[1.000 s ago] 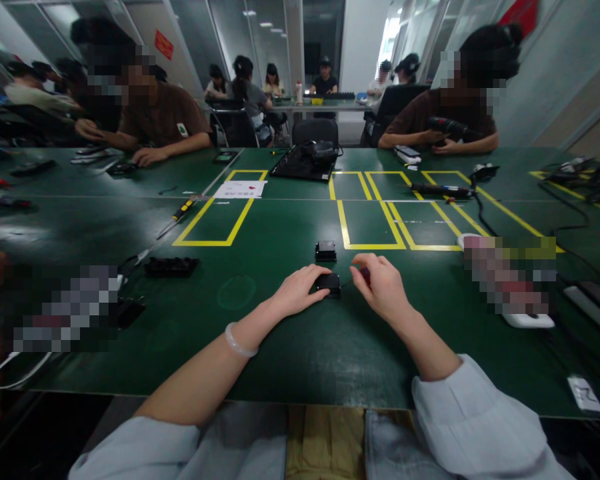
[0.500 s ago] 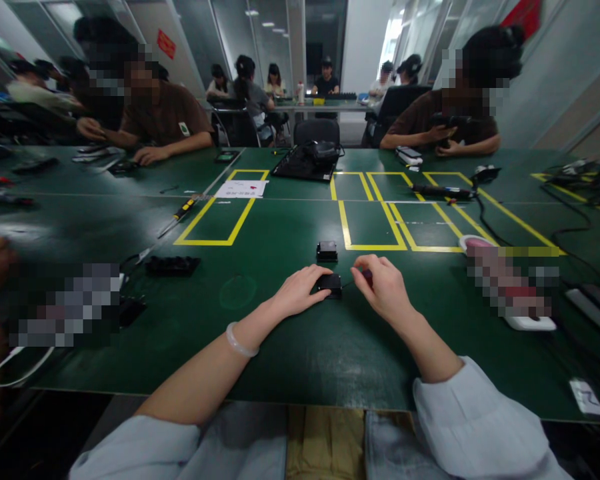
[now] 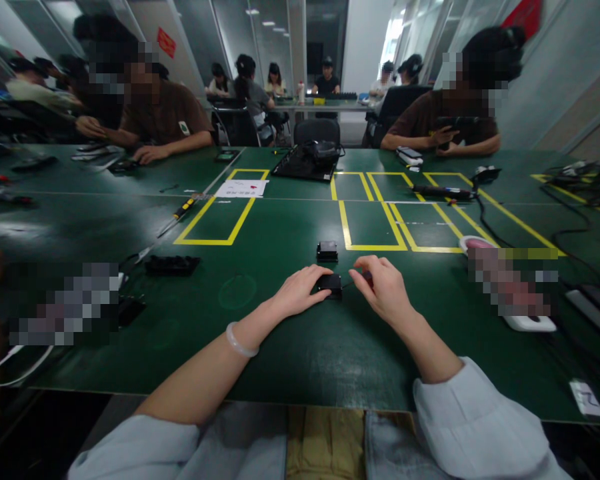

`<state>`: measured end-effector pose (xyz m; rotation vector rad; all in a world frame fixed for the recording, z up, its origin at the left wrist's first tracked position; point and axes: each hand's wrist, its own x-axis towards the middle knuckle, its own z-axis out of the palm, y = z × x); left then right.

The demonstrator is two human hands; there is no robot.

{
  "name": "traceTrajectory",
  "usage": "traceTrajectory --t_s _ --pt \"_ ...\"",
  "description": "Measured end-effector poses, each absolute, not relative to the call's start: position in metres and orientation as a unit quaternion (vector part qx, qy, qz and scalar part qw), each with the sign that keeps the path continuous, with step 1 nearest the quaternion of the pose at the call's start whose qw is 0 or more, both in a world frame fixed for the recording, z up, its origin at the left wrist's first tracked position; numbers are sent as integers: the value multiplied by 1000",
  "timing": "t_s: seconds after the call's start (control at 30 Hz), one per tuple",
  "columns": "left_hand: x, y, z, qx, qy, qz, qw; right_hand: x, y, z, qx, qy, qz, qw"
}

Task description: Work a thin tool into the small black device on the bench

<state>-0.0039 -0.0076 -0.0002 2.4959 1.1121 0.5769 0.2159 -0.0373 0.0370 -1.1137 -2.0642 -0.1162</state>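
Note:
On the green tabletop, a small black box (image 3: 333, 285) sits with my left hand (image 3: 300, 291) closed on its left side, thumb at the near edge and fingers at the far edge. My right hand (image 3: 380, 283) is just right of it, fingers curled around the dark red handle of a small screwdriver (image 3: 367, 275). Its thin shaft points left at the box's right side; whether the tip touches is too small to tell. A second black box (image 3: 327, 251) stands just beyond the first one.
A black tray-like part (image 3: 173, 265) lies to the left, near a power strip. A yellow-and-black screwdriver (image 3: 184, 209) is farther off. Yellow tape outlines (image 3: 375, 247) mark the table. At right rests a white-edged phone-like object (image 3: 530, 323). Co-workers sit across the table.
My right hand has shifted very slightly at the fingertips. My left hand and both black boxes stay in place.

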Motion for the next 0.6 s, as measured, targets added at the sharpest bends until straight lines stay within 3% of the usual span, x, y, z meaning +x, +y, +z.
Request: traceTrajectory --t_s 0.6 --pt "-5 -8 0 878 394 205 178 217 -37 37 -437 -815 -39 379"
